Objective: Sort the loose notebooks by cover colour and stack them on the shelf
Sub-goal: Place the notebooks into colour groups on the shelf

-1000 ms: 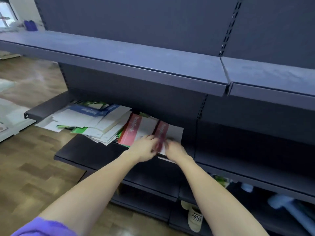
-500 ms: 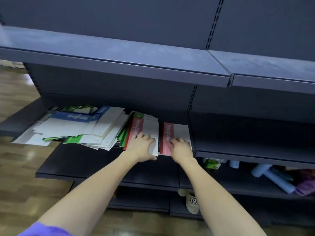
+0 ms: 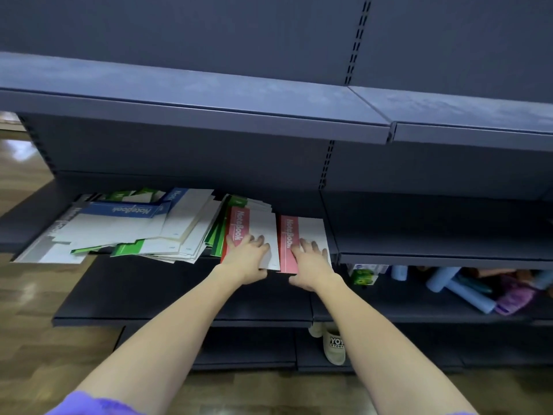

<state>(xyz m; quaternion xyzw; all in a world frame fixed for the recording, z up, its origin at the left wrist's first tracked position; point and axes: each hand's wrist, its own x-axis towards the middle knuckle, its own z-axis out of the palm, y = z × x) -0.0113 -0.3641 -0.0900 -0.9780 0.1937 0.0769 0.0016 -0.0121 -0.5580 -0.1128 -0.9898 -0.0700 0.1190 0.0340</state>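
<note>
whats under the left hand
The left hand rests flat on a red-striped notebook topping a small stack; the covers beneath are hidden, only edges show.

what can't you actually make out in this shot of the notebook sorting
Head view only:
- Under the left hand and right hand: the near parts of both red notebooks.
- Loose pile: the lower covers are hidden by the notebooks on top, so no count.
- Small print on the white covers: too small.
- Lower shelf items: blurred and dim.
</note>
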